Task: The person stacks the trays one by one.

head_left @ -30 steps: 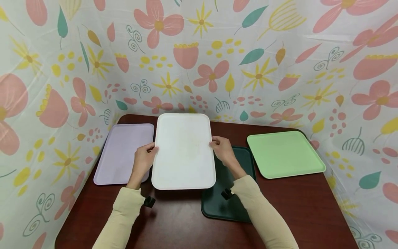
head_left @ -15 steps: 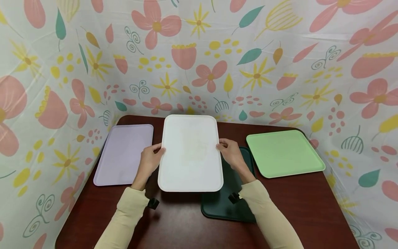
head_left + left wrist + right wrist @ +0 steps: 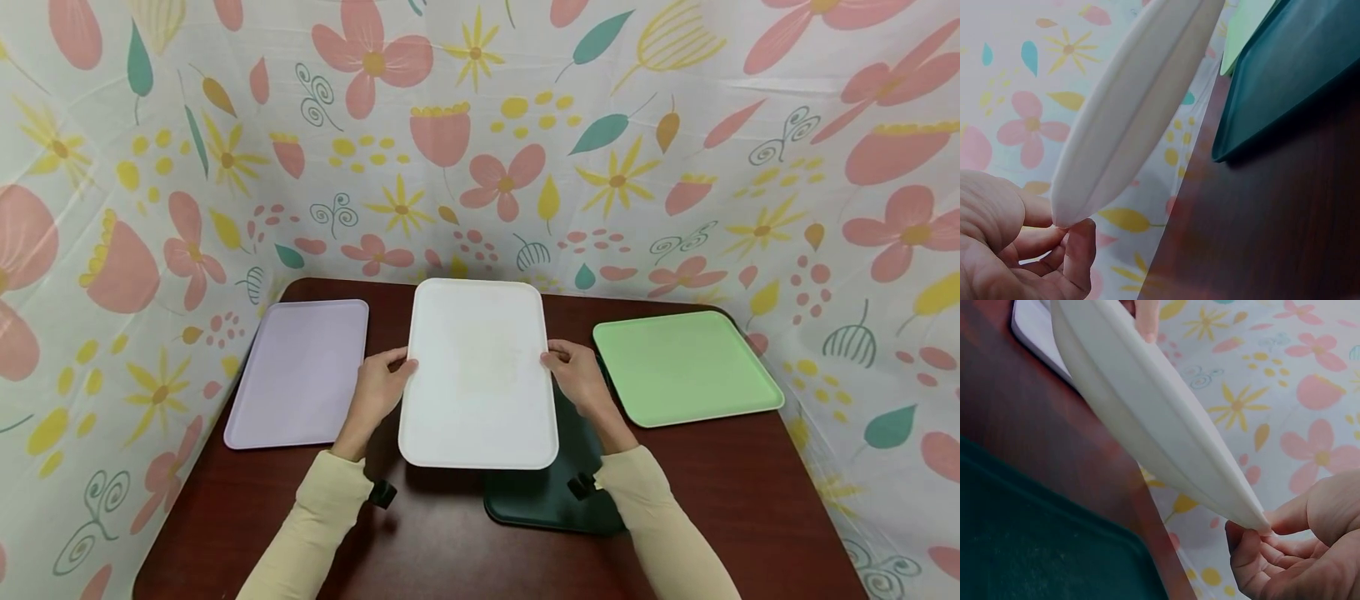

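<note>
A white rectangular tray (image 3: pixel 480 375) is held up above the table by both hands. My left hand (image 3: pixel 381 390) pinches its left long edge, thumb on top and fingers curled beneath, as the left wrist view shows at the tray's near corner (image 3: pixel 1079 206). On the opposite edge my right hand (image 3: pixel 581 379) pinches the rim the same way; in the right wrist view its thumb and fingertips meet at the tray (image 3: pixel 1210 481). A dark green tray (image 3: pixel 551 500) lies on the table under the white one, which hides part of it along with the right forearm.
A lavender tray (image 3: pixel 296 375) lies at the left of the dark red-brown wooden table (image 3: pixel 420 550). At the right lies a light green tray (image 3: pixel 690 367), slightly turned. A flower-patterned cloth (image 3: pixel 480 167) hangs behind the table and along its sides.
Both hands have carried the white tray to the right and slightly toward me, so it now covers more of the dark green tray. The other trays have stayed in place.
</note>
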Demonstrator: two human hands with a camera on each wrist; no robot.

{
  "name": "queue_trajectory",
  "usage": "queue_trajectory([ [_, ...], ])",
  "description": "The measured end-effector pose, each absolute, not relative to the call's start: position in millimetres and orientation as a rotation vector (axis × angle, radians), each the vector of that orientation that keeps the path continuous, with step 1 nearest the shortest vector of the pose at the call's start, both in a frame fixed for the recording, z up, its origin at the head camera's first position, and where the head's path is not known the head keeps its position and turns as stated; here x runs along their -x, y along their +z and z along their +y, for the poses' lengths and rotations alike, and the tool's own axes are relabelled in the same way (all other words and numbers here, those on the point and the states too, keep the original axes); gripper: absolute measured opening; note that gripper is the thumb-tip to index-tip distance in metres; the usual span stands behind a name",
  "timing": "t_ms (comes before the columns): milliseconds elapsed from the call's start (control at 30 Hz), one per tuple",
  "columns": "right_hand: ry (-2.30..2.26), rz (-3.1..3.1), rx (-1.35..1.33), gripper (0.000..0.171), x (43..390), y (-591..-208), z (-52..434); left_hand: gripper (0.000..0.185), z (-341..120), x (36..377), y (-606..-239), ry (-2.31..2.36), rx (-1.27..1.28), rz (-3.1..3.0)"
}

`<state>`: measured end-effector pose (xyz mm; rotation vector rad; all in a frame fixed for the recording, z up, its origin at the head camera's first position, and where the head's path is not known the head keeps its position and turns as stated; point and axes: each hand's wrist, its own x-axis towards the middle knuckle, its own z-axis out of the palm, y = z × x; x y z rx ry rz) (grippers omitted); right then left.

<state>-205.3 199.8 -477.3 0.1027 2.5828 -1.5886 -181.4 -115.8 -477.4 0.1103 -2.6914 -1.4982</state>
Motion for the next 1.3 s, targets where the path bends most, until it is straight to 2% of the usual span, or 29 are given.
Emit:
queue_trajectory([
  [1300,-1.531,2.606,-0.289,0.044,171,-503,260,0.029,-59,172,-509,-1.592,0.035,-2.771],
])
